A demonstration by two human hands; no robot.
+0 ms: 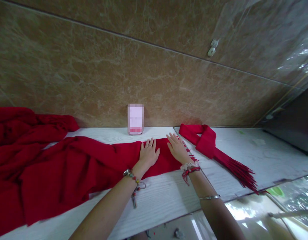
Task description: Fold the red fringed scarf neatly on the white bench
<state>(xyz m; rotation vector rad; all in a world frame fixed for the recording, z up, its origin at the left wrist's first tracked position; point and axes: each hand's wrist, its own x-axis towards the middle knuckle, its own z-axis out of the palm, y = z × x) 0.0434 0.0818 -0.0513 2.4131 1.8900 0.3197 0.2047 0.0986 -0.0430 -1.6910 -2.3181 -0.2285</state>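
Note:
A long red scarf [129, 156] lies along the white table, rumpled at the left and flat under my hands. My left hand [148, 155] rests palm down on the flat part, fingers spread. Near the fringed right end, my right hand [178, 150] presses flat on the same scarf, its fingers stretched out. The short fringe partly shows beside and under my right wrist. To the right lies a second red scarf [206, 146], folded over itself, its long fringe [240, 171] pointing toward the table's front edge.
A phone [135, 119] with a blurred screen leans on the brown marbled wall [94, 76]. More bunched red cloth [26, 126] lies at the back left. The white table [166, 190] has a seam right of my hands. A dark box-like object [293, 123] stands at the far right.

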